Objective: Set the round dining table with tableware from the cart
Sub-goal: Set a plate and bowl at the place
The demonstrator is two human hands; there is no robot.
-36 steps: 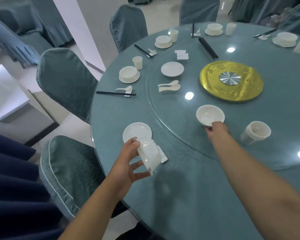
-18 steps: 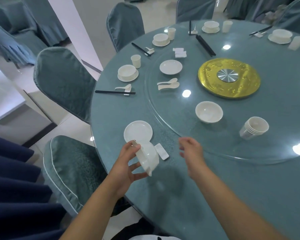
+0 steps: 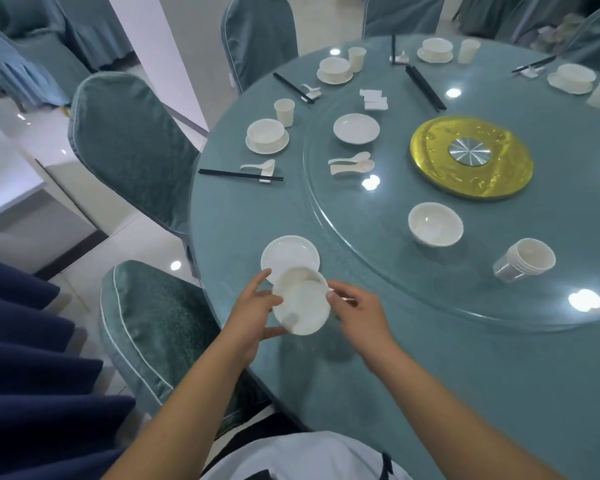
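White bowl (image 3: 302, 306) held above the near edge of the round bench (image 3: 430, 358), tilted, just at 6 o'clock of an empty saucer (image 3: 289, 255) whose near rim it overlaps in view. Left hand (image 3: 253, 313) grips the bowl from its 9 o'clock side: thumb over the upper rim, fingers curled beneath. Right hand (image 3: 359, 315) at the bowl's 3 o'clock, fingers loosely bent, fingertips touching or nearly touching the rim; cannot tell whether it bears any weight.

On the glass turntable (image 3: 326, 209), at 1 o'clock of the held bowl: a second bowl (image 3: 435, 224), upright, empty. At 3 o'clock of that one, a stack of cups (image 3: 527, 259) lying on its side, mouth toward the camera. Gold disc (image 3: 471, 156) with metal hub at the turntable centre. At 9 o'clock of the disc: a small plate (image 3: 356, 128) and two spoons (image 3: 352, 163) side by side.

Finished setting at 11 o'clock of the saucer: bowl on saucer (image 3: 266, 136), cup (image 3: 284, 112), black chopsticks (image 3: 239, 174) with spoon on a rest. Covered chair (image 3: 153, 327) at 9 o'clock of the hands.
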